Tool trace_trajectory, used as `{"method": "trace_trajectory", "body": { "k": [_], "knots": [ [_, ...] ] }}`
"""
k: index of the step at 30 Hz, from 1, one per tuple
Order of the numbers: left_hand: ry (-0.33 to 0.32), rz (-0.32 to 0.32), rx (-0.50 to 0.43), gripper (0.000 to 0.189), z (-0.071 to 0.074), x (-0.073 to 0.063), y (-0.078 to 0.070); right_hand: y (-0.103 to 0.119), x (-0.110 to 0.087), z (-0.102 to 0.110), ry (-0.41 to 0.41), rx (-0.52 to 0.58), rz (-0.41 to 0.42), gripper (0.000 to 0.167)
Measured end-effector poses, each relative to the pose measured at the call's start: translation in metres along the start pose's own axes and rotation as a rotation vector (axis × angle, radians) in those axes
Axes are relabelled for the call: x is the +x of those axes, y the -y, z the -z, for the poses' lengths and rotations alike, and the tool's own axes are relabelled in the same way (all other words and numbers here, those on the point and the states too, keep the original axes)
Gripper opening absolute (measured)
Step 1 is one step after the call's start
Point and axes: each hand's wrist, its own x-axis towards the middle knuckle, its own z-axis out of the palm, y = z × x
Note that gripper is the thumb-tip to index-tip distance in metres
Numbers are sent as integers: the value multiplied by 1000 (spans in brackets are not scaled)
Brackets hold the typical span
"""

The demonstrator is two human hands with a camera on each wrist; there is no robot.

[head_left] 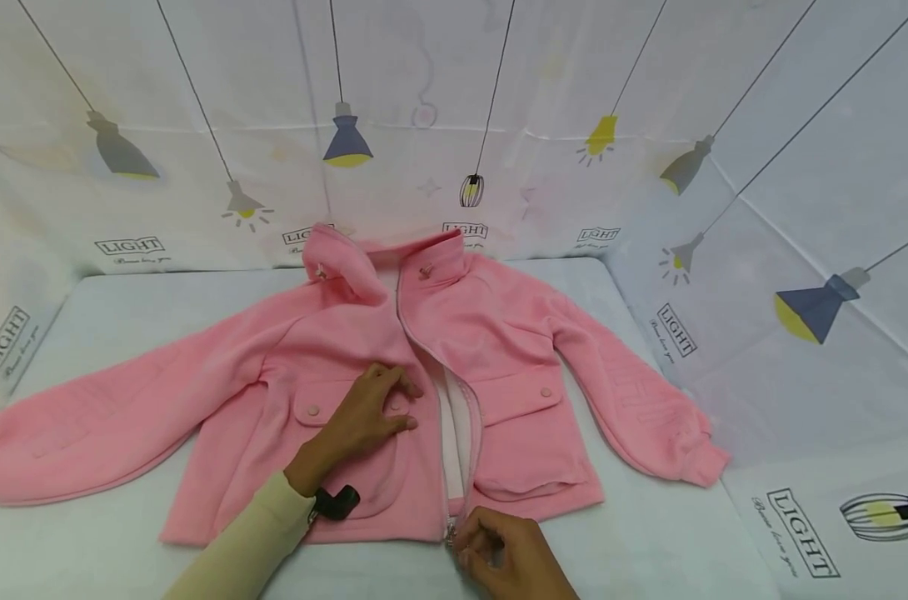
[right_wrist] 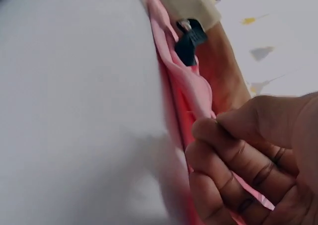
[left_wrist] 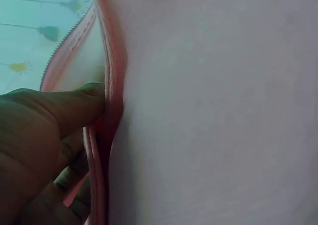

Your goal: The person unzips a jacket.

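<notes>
A pink zip-up jacket [head_left: 499, 325] lies front up on a white-covered table, its front parted and pale lining showing. My left hand [head_left: 367, 412] rests on the front panel at the left, over a pocket flap, thumb and fingers apart. In the left wrist view, the left hand [left_wrist: 35, 135] is beside the jacket's raised pink edge [left_wrist: 115, 71]. At the bottom hem, my right hand [head_left: 506, 546] pinches the metal zipper pull [head_left: 450, 531] between thumb and index finger. The right wrist view shows the right hand [right_wrist: 248, 165] with those tips together, largely hiding the pull.
The jacket's long sleeve [head_left: 124, 425] stretches to the left edge, the other sleeve [head_left: 634, 400] to the right. Behind stands a white sheet [head_left: 394, 83] printed with lamps. A dark strap device [head_left: 337, 502] sits at my left wrist.
</notes>
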Motion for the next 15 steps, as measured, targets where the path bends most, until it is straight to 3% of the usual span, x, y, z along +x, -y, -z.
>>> {"method": "trace_trajectory", "body": {
  "k": [2,8,12,15],
  "knots": [
    [2,0,-5,38,0,-1,1,-1,3,-1,12,-9,7,15],
    [0,-15,8,38,-1,0,3,-5,3,-9,191,124,-47,19],
    [-6,-18,19,38,-3,2,1,-7,-2,-11,195,77,-36,27],
    [-5,-17,23,36,-5,4,-2,-10,-8,-12,187,75,-6,23]
  ]
}}
